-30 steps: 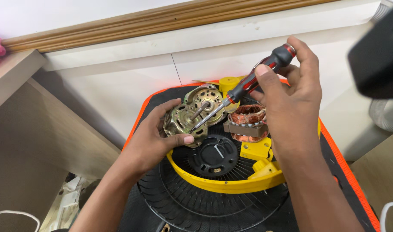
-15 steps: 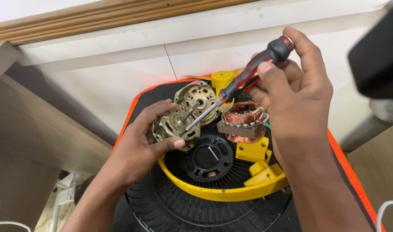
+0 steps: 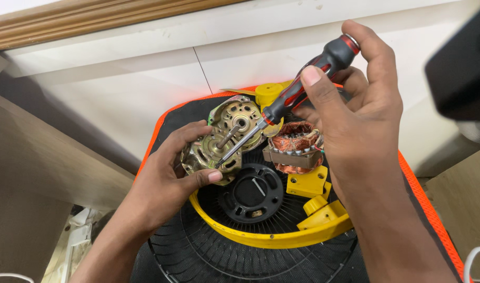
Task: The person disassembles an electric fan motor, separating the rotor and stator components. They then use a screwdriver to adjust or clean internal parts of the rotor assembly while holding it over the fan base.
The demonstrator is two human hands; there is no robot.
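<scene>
My left hand (image 3: 164, 183) grips a brass-coloured metal motor housing (image 3: 208, 154) with a short shaft, holding it over a yellow fan frame (image 3: 271, 238). My right hand (image 3: 355, 120) holds a screwdriver (image 3: 297, 94) with a red and black handle. Its tip rests on the housing next to the shaft. A second round metal motor cover (image 3: 240, 118) lies just behind. A copper-wound stator (image 3: 295, 147) sits to the right, partly hidden by my right hand.
The parts rest on a black fan grille (image 3: 208, 262) over a black surface with an orange edge (image 3: 423, 194). A black round hub (image 3: 250, 194) sits inside the yellow frame. White wall and wooden trim lie behind; a dark blurred object (image 3: 460, 63) is at top right.
The view has shifted closer. My right hand has raised the screwdriver handle, and the tip has stayed on the housing held by my left hand.
</scene>
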